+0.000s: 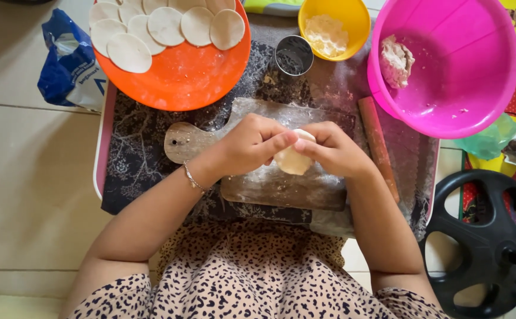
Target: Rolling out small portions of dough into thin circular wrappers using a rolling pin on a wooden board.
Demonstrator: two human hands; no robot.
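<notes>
The wooden board [269, 183] lies on the patterned tray [134, 159], and both hands meet above the board's middle, the left hand [249, 145] and right hand [331, 150] pinching a dough piece [292, 159] between them. Right of the board lies the rolling pin [378, 145]. Behind the board stand the round cutter [294, 55] and a small bowl [334, 26] holding flour. Behind-left sits a plate [181, 77] bearing dough rounds [163, 26]; left of that, a bag [69, 59]. Behind-right, a large basin [447, 65] holds a dough lump [396, 60]. A weight plate [482, 236] lies right of the board.

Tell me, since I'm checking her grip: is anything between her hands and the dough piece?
Nothing visible. The left hand and right hand both pinch the dough piece directly, above the wooden board.
</notes>
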